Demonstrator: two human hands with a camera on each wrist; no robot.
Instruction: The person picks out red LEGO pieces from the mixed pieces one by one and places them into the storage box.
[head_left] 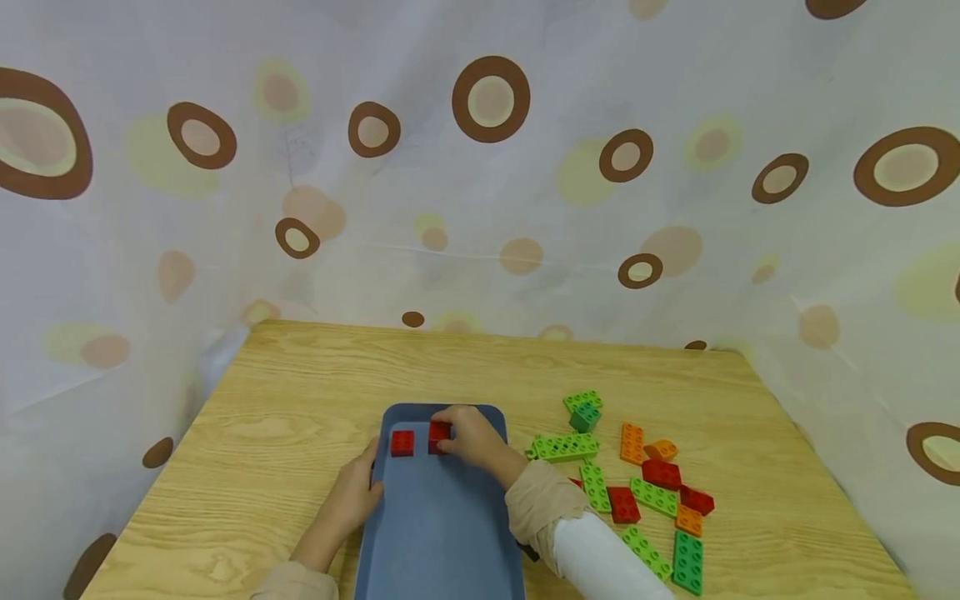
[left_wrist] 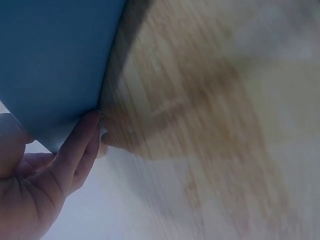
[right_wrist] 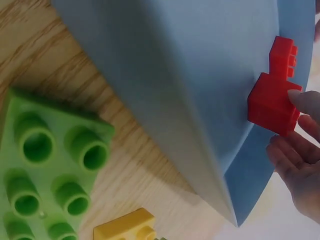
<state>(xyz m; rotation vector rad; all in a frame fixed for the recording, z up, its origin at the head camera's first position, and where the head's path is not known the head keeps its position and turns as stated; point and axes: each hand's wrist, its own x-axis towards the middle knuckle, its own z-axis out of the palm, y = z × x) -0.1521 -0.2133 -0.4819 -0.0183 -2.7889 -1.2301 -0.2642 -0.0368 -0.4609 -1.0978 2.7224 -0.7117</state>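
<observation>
A shallow blue-grey tray (head_left: 442, 533) lies on the wooden table in front of me. My left hand (head_left: 351, 496) holds its left edge, thumb over the rim and fingers along the outer side, as the left wrist view (left_wrist: 45, 175) also shows in part. Near the tray's far end, my right hand (head_left: 476, 439) pinches a red toy brick (right_wrist: 272, 102) between thumb and fingers. Whether that brick touches the tray floor, I cannot tell. Another red brick (head_left: 402, 443) sits to its left inside the tray, studs up.
Right of the tray, loose bricks are scattered: a long lime green brick (head_left: 564, 447), an orange brick (head_left: 632, 442), a red brick (head_left: 623, 505) and a dark green brick (head_left: 687, 562) among several others. A patterned curtain (head_left: 491, 208) hangs behind the table (head_left: 315, 375).
</observation>
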